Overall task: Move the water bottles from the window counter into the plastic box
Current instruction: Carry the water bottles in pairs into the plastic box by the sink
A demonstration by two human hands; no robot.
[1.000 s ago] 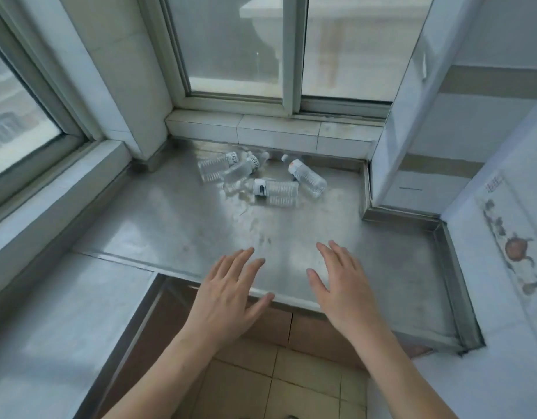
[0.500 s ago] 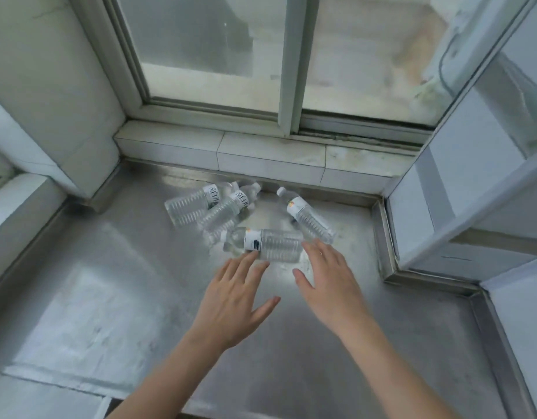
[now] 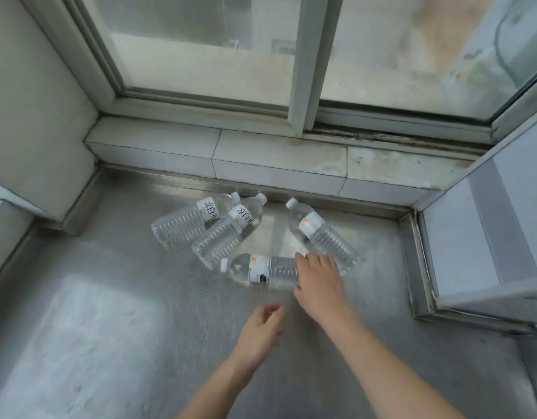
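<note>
Low in the frame, the left hand (image 3: pixel 262 329) hangs loosely curled and empty above the metal counter (image 3: pixel 110 313). Just beyond, the right hand (image 3: pixel 320 282) lies on the nearest bottle (image 3: pixel 261 269), fingers not yet closed. Three more bottles (image 3: pixel 227 229) lie behind it at centre, below the window (image 3: pixel 300 65). No box shows; seemingly none is moved yet.

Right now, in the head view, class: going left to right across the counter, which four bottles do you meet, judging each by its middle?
Far-left bottle → second bottle, leaning alongside it → near bottle, lying crosswise, right hand on its base → right bottle.
</note>
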